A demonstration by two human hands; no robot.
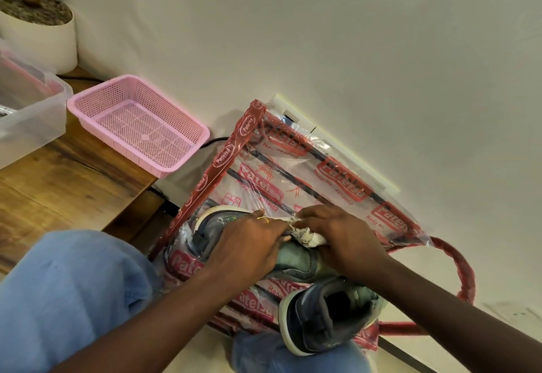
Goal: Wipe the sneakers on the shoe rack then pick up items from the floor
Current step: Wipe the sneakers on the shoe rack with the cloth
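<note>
A shoe rack (223,164) wrapped in red-printed clear plastic stands against the wall. Two grey-blue sneakers with white soles lie on it. My left hand (246,243) grips the upper sneaker (296,261) from above, fingers curled over its side. My right hand (337,235) pinches a crumpled white cloth (311,239) against the same sneaker's top. The second sneaker (325,317) lies nearer me, its opening facing up, untouched by either hand.
A pink perforated basket (140,123) sits on the wooden table (67,185) at the left, beside a clear plastic box (26,111) and a white plant pot (41,35). My blue-clad knees fill the lower left. A white wall rises behind the rack.
</note>
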